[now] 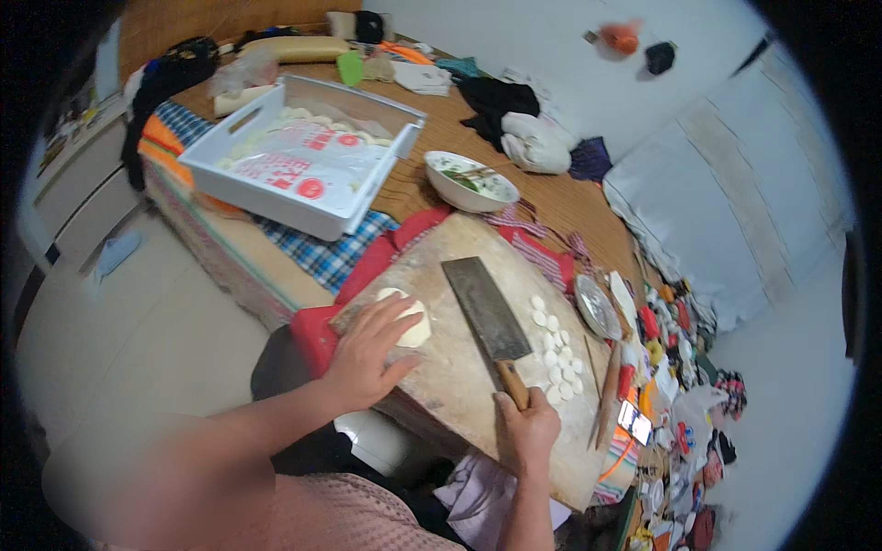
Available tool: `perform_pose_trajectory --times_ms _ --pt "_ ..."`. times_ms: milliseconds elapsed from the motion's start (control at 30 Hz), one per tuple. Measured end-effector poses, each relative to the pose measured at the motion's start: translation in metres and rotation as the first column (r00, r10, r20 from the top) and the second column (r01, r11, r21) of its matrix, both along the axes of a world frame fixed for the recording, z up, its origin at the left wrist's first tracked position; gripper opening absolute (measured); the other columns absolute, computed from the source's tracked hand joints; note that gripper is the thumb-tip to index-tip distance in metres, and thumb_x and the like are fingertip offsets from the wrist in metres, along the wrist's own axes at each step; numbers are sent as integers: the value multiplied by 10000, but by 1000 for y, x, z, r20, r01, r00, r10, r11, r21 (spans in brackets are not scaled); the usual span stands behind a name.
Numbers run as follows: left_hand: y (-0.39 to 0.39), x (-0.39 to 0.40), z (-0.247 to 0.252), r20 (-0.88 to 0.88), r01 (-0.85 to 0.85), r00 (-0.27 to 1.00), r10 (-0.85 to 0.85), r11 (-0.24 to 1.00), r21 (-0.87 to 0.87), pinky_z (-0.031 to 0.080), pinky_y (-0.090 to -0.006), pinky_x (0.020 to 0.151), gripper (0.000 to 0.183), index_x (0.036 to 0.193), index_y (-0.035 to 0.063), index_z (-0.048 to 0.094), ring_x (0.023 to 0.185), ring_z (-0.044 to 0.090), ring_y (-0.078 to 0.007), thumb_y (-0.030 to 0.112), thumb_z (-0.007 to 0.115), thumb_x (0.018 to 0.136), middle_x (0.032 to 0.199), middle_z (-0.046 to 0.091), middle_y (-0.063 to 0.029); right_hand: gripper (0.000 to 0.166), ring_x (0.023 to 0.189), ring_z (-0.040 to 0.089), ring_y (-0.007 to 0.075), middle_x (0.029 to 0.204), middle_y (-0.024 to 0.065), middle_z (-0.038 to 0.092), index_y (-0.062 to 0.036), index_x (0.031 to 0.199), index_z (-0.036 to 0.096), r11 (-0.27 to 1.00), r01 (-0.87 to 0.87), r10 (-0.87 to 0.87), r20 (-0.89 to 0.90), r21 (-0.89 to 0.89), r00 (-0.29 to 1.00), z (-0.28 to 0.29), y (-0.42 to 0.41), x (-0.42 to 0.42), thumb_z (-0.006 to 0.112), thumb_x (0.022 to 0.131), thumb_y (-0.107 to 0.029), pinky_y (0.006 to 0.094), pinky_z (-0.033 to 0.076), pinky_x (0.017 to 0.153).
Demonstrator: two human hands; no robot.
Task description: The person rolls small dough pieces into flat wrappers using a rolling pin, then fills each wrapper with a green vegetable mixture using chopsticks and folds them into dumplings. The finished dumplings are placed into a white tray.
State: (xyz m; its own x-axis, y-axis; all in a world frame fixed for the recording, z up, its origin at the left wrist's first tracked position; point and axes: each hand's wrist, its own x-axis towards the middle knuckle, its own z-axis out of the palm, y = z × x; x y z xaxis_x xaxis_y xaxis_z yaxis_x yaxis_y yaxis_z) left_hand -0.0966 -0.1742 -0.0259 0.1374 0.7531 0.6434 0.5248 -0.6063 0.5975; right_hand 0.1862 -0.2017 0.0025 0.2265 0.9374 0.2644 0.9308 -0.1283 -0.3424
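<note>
My right hand (534, 427) is closed around the wooden handle of a cleaver (486, 306), whose broad dark blade lies over the middle of a floured wooden board (448, 386). My left hand (375, 344) rests with spread fingers at the board's left edge, partly over pale, flat rounds of dough (415, 327); whether it grips them cannot be told. Several small dough pieces (555, 358) lie in a group right of the cleaver. Beyond them, a wooden rolling pin (609, 396) and a thin stick (591, 358) lie along the board's right side.
Behind the board stands a white bowl (472, 200) with greens and chopsticks. A white plastic crate (275, 206) at the back left holds pale dough pieces and a printed plastic sheet. A metal bowl (597, 308), a lit phone (634, 422) and household clutter line the right.
</note>
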Motion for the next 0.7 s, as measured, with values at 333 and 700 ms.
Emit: perform_pose_trajectory --times_ms 333,700 --pt "28 13 -8 -60 -57 997 57 998 10 283 -520 1123 519 1319 30 508 1352 381 -384 261 663 881 1404 454 -192 344 718 617 384 749 192 628 -33 807 625 1000 -15 15 -23 11 1000 -1 0 -1 795 737 -324 446 483 651" --pt "30 24 -19 -190 -106 977 93 993 -55 227 -534 1156 639 1384 49 454 1397 325 -391 309 692 851 1443 416 -217 314 791 635 361 902 172 647 -58 1031 615 980 -188 186 34 66 982 -4 6 0 750 784 -196 412 501 703"
